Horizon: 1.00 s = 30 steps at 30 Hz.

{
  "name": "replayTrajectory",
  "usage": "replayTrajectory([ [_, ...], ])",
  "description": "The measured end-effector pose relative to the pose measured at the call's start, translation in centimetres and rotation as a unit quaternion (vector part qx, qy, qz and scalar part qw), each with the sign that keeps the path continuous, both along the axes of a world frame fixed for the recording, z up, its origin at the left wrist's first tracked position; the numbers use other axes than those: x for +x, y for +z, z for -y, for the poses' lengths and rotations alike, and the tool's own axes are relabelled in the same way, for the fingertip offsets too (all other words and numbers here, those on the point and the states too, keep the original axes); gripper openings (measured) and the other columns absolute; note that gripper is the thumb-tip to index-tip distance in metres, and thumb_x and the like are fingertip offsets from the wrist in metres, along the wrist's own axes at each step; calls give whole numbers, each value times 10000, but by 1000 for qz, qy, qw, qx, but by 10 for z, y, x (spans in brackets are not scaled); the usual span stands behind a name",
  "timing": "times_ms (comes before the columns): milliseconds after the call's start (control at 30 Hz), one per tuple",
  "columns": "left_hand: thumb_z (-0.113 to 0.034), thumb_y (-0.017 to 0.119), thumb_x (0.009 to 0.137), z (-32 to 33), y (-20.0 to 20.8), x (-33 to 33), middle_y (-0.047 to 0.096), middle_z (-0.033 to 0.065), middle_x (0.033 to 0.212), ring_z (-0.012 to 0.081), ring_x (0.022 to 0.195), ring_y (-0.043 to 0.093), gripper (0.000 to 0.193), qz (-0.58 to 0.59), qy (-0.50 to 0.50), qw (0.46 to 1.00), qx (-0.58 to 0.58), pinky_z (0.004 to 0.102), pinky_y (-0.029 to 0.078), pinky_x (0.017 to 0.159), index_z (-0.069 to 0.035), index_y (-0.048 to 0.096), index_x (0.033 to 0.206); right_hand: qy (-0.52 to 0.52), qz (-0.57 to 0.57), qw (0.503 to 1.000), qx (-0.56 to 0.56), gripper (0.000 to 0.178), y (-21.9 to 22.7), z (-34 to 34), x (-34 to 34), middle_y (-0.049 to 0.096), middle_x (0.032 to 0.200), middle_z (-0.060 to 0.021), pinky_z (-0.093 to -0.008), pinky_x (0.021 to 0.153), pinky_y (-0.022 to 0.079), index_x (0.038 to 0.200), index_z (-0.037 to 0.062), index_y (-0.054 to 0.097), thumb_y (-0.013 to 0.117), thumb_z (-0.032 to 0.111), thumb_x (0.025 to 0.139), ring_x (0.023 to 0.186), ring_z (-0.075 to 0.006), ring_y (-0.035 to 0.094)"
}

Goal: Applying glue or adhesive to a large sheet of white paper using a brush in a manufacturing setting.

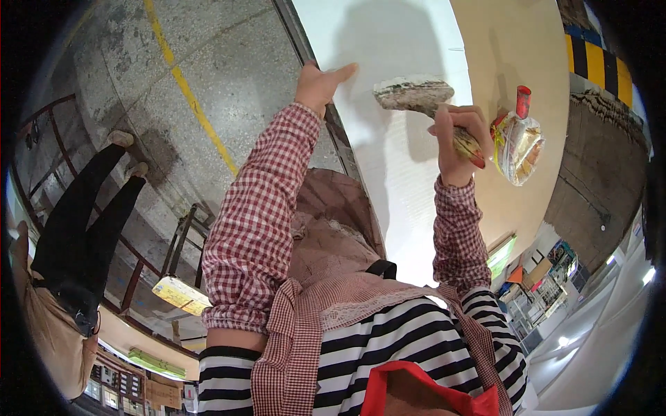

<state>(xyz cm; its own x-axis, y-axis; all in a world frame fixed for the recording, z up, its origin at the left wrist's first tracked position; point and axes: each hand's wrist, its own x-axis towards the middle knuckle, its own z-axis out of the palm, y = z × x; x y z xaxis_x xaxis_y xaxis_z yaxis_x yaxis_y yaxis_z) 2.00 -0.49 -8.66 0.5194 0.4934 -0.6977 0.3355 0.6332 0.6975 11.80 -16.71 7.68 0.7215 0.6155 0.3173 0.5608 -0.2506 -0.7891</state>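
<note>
Grips the wide brush [414, 95] by its handle [470, 148] in the right hand [463, 133], over the white sheet [411, 197]. Seems light, soft-bristled; best held there. Cannot tell the grip of the left hand [321, 86].

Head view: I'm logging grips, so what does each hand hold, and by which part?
Right hand: a brush, by its handle. Left hand: at the white sheet's edge; whether it grips that cannot be told.

White panel [399, 197] reads bright, with a soft-edged, head-shaped shadow [388, 38] across its far end, while the floor [229, 62] left of it is dimmer, lamps [649, 276] glare well to its right, and fisheye curvature bows outlying straight edges around it.
</note>
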Motion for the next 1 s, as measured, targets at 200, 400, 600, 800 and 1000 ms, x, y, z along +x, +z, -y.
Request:
replayTrajectory([
  [200, -315, 820, 643, 1, 0, -1, 573, 235, 1083, 270, 945, 593, 814, 33, 13, 999, 13, 346, 505, 656, 135, 422, 1192, 27, -22, 998, -54, 136, 6, 4, -4, 587, 692, -96, -244, 554, 454, 670, -24, 559, 680, -57, 722, 606, -123, 558],
  [400, -317, 816, 646, 1, -5, 0, 584, 216, 1064, 258, 920, 596, 779, 30, -2, 999, -15, 338, 501, 636, 123, 446, 1172, 44, -1, 997, -59, 145, -1, -7, -7, 581, 689, -86, -234, 546, 441, 664, -23, 551, 682, -40, 723, 607, -119, 549],
  [600, -316, 808, 654, 1, -3, 1, 544, 244, 1130, 292, 980, 578, 836, 38, 7, 999, -1, 368, 503, 688, 139, 403, 1227, 24, -2, 999, -29, 155, 5, -12, -7, 582, 678, -92, -231, 559, 452, 657, -24, 549, 693, -35, 713, 615, -117, 557],
  [800, -318, 801, 664, 1, 11, 1, 552, 242, 1114, 300, 992, 574, 764, -10, -6, 1000, -2, 394, 504, 706, 132, 450, 1172, 51, -1, 996, -67, 135, 7, 0, -5, 589, 685, -89, -231, 546, 447, 672, -17, 559, 683, -44, 717, 600, -115, 559],
  [1000, -310, 794, 678, -3, 18, 1, 596, 202, 1040, 289, 919, 600, 646, -4, -43, 999, -23, 385, 502, 690, 103, 520, 1093, 35, -15, 998, -57, 121, 3, 8, -8, 568, 676, -82, -241, 558, 435, 682, -20, 564, 680, -48, 702, 611, -119, 546],
])
